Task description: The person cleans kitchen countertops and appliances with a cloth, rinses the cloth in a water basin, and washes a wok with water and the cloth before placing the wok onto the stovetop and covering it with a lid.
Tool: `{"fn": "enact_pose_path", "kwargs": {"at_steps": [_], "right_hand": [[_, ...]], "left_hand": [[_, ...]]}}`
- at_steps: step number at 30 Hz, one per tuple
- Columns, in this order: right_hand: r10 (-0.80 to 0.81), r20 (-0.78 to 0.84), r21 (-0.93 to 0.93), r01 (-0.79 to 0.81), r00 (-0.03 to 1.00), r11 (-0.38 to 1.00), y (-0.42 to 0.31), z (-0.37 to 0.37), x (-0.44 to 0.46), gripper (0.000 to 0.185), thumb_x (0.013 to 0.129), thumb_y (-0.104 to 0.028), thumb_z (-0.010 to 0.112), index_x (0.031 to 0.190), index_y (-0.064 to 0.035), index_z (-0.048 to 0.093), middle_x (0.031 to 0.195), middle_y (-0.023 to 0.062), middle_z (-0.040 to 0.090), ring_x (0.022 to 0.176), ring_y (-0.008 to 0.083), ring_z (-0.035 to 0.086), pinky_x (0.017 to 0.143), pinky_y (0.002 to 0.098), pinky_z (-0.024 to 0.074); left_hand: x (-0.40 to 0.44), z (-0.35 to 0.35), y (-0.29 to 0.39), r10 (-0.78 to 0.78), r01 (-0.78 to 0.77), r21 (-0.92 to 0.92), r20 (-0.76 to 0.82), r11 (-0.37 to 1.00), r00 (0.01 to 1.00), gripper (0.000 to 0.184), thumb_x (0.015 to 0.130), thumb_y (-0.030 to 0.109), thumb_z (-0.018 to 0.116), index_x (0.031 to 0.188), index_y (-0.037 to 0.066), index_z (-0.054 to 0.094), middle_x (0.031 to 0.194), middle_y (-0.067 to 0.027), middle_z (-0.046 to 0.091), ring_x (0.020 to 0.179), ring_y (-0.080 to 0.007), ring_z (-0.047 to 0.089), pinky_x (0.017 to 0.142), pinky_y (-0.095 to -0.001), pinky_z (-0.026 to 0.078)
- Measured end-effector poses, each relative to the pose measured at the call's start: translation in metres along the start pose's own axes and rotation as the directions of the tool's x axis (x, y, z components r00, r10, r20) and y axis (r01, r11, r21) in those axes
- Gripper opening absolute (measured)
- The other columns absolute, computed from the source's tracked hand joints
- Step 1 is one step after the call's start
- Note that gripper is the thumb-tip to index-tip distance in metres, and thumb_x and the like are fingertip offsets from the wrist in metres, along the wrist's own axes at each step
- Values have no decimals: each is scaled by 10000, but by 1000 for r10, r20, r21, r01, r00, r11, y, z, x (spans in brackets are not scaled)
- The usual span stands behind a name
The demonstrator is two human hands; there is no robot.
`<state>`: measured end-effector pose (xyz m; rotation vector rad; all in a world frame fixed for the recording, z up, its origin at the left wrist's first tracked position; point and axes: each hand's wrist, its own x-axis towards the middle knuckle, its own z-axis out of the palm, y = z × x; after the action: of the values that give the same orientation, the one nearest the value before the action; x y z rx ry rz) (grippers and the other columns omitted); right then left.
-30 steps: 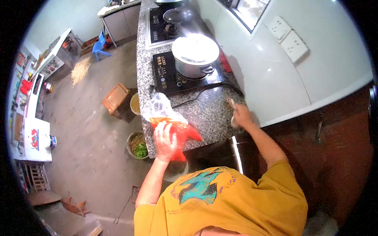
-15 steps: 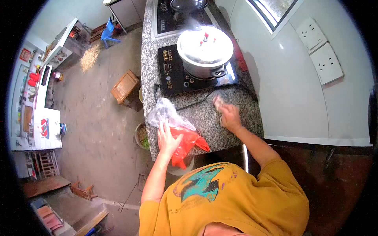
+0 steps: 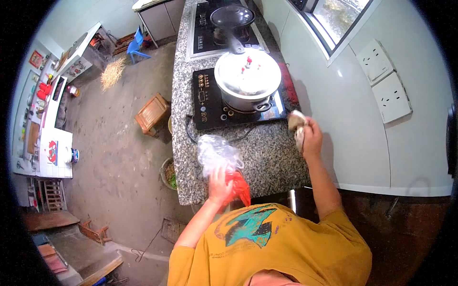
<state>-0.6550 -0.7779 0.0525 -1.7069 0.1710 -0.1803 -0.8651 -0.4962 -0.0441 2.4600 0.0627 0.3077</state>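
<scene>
This is a kitchen, as shown by the lidded pot (image 3: 244, 97) on a hotplate (image 3: 206, 114) at upper centre, and the pan (image 3: 232, 17) and hob (image 3: 201, 38) above.

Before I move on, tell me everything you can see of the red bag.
The red bag looks like thin plastic, bright and crumpled, its near end tapering. It is at the near edge of the counter, reaching past it. The left hand covers part of it; the clear bag adjoins its far end. Any contents are hidden.
</scene>
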Motion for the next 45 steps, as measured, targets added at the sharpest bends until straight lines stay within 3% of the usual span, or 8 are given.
{"fn": "enact_pose_path", "kwargs": {"at_steps": [7,18,26,28,31,36,40,45], "right_hand": [[-445,222,130,426,867,895,-102,76,160,285,914,-86,537,1164,32,606,1028,105,663,914,173,627,810,274,499],[95,794,-326,290,600,900,-105,170,237,345,869,-55,553,1191,-94,669,1135,62,677,947,156,630,869,290,497],[-282,822,-238,748,495,619,-100,89,142,276,722,22,586,949,-37,732,968,158,709,933,221,680,865,319,507],[-397,799,-14,673,453,740,-94,76,101,277,724,83,553,937,-5,705,929,131,715,873,197,672,801,322,519],[-118,771,21,161,626,987,-77,46,58,223,836,51,491,980,35,661,937,63,673,883,140,612,820,277,479],[274,678,174,-511,682,842,-44,-20,1,167,822,-9,546,959,2,641,887,60,653,822,142,626,769,278,521],[289,489,238,-445,823,863,0,-42,-10,203,823,-7,524,1010,-8,605,905,112,642,692,193,638,489,329,552],[306,409,426,-477,860,769,-51,-30,-2,237,849,-12,479,1068,10,568,949,153,633,709,228,641,499,353,568]], "left_hand": [[37,14,41,76,-58,-71,280,996,957,809,669,100,735,1401,72,390,1386,-211,434,1257,-393,434,1061,-437,385],[33,13,29,134,-112,-101,250,989,959,730,672,95,714,1350,47,449,1369,-221,462,1256,-390,449,1067,-448,375],[33,20,23,124,-107,-81,261,991,957,730,668,116,737,1340,52,462,1386,-204,453,1264,-384,442,1072,-446,370],[33,14,27,96,-81,-64,297,995,950,733,668,122,746,1342,62,463,1395,-188,447,1272,-376,433,1078,-446,367],[36,13,28,110,-100,-50,294,994,949,724,674,108,741,1341,63,464,1388,-186,449,1272,-377,431,1077,-447,366],[32,18,25,182,-172,-64,196,983,964,672,692,73,698,1325,54,474,1359,-192,472,1249,-383,450,1063,-447,377],[26,13,28,211,-197,-82,248,977,945,612,676,16,643,1275,61,524,1246,-178,567,1138,-366,544,986,-430,450],[13,-1,46,340,-278,-273,217,921,915,505,635,-27,599,1126,87,631,1057,-129,661,956,-309,634,814,-402,528]]}}
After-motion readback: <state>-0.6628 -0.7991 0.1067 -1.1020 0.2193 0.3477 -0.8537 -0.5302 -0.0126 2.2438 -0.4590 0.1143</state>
